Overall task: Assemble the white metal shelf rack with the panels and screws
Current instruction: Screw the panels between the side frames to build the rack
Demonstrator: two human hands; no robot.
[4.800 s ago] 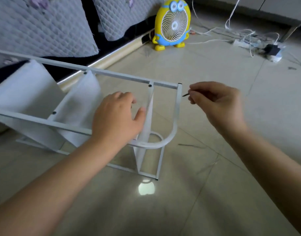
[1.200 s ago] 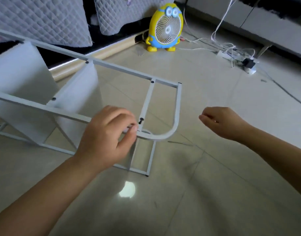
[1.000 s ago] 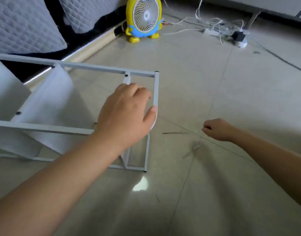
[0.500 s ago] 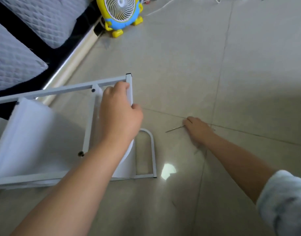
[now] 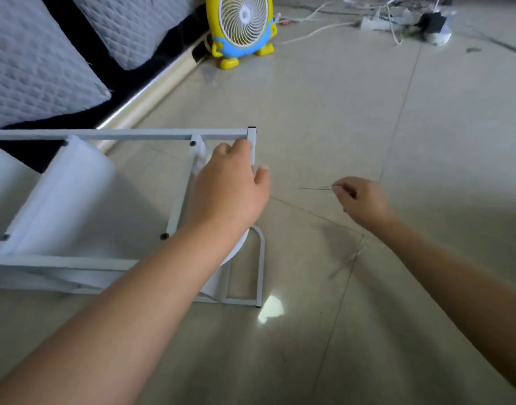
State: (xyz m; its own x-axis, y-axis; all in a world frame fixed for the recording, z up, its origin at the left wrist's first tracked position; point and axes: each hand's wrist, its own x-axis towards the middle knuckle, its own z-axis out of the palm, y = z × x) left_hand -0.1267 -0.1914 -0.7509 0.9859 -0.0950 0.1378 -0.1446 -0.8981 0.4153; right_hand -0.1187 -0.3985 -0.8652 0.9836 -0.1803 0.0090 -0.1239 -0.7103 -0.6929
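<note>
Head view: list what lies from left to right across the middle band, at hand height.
white panel → left hand, gripping the rack's end bar → thin metal tool → right hand, pinching that tool.

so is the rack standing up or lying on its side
On its side: the rack lies along the floor, shelf panels standing on edge.

Soft daylight, bright glare patch on floor (image 5: 309, 118), wide-angle bending, slight blur
</note>
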